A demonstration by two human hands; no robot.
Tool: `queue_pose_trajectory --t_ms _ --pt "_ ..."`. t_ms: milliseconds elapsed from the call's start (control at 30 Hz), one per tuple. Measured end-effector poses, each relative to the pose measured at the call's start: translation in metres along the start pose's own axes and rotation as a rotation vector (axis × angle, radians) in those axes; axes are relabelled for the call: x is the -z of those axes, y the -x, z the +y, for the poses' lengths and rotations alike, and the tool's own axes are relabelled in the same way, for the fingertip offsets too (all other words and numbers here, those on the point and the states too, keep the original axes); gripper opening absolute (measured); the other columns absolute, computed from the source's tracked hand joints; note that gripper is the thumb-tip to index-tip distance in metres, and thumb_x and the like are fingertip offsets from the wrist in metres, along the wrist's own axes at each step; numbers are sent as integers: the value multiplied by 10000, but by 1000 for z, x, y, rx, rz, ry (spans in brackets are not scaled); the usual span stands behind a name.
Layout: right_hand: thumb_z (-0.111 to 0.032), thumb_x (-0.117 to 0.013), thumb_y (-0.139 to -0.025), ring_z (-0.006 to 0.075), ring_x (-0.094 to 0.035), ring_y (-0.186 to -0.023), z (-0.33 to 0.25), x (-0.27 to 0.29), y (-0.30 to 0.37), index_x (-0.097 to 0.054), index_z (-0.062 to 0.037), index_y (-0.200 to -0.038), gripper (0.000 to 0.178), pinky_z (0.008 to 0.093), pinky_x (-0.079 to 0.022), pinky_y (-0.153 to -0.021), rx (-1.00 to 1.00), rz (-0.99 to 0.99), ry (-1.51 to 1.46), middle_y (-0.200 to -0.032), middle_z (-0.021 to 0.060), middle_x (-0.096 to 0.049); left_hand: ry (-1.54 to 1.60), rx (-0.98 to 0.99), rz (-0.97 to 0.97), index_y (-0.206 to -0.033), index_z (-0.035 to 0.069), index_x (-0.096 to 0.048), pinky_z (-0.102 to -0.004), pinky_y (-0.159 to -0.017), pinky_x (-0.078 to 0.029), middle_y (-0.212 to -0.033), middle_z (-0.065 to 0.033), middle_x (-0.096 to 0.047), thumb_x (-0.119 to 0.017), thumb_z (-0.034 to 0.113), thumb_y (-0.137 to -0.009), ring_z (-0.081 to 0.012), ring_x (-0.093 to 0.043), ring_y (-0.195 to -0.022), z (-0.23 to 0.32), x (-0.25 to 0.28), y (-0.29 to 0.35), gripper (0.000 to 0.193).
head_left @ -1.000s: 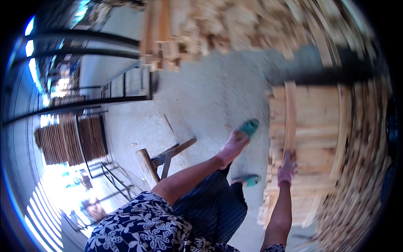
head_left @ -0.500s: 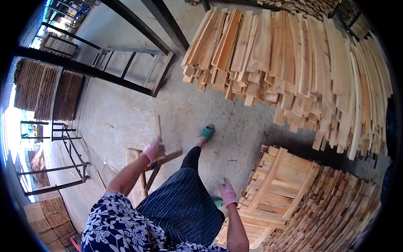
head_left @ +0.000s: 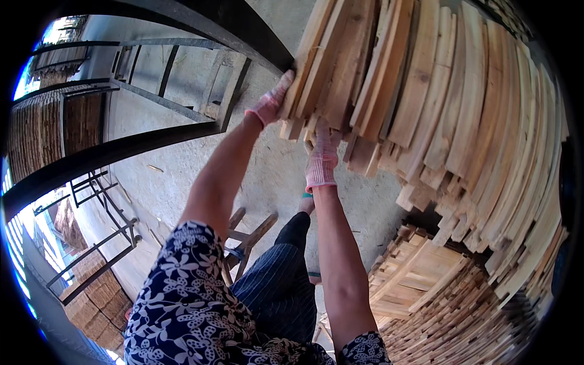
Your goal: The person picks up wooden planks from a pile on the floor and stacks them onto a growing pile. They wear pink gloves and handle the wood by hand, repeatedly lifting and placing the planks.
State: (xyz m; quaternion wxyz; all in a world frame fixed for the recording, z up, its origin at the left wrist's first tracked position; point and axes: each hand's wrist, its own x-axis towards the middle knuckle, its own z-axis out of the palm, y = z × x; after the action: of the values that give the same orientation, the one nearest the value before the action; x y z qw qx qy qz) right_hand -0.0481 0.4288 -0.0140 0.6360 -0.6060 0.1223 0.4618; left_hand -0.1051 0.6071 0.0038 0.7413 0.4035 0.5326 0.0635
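Wooden slats point(head_left: 340, 79) under gloved fingers point(head_left: 286, 82)

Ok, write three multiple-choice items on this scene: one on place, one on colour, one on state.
1. Where is the left hand?
A. on the left edge of the raised plank bundle
B. on the knee
C. on the metal frame

2. What colour are the gloves?
A. blue
B. pink
C. black

3. How is the right hand set?
A. hanging free
B. flat on the floor
C. pressed up under the plank ends

Answers: 1 A, its fingers lie against the bundle's side. 2 B, both gloves are pink knit. 3 C, its fingers reach up against the lower board ends.
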Motion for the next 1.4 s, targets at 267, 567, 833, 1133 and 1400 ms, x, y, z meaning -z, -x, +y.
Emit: queue_pose_trajectory --t_ms 267,567,833,1133,1400 --pt "-495 -639 -913 251 -589 -1140 -43 -52 0 -419 -2 -1421 741 343 -492 -942 -189 333 18 -1392 136 -520 48 41 -97 -1459 58 -434 -382 -984 -518 -1385 -154 -555 -579 821 -753 -226 -601 -1196 -3 -2 -4 1050" --pt "-491 -578 -960 221 -607 -1005 27 12 65 -548 18 -1261 592 342 -501 -825 192 211 274 -1083 134 -629 46 -53 -275 -1545 92 -228 -393 -1111 -386 -1529 -163 -353 -653 569 -862 -269 -386 -1385 -76 16 49 935" --pt "-404 -515 -998 227 -514 -1279 117 199 107 -548 -63 -1346 489 372 -450 -1022 129 -411 637 -1383 191 -512 305 350 -497 -1567 94 -168 -498 -1198 -243 -1596 -151 -260 -745 640 -751 -280 -279 -1460 -129 51 88 1140" --pt "-482 -629 -928 219 -455 -1295 9 59 56 -249 -63 -1525 823 352 -384 -1074 81 -425 197 -1456 144 -431 159 174 -41 -1411 64 -506 -337 -1028 -461 -1341 -86 -587 -644 729 -798 -173 -566 -1195 -72 -4 81 915" --pt "-504 -592 -950 260 -493 -1270 -17 186 199 -242 -56 -1492 785 381 -410 -1060 -46 -655 592 -1371 162 -485 317 328 -202 -1478 42 -368 -426 -1105 -403 -1446 -156 -478 -697 735 -729 -255 -488 -1312 -189 -24 279 1073"
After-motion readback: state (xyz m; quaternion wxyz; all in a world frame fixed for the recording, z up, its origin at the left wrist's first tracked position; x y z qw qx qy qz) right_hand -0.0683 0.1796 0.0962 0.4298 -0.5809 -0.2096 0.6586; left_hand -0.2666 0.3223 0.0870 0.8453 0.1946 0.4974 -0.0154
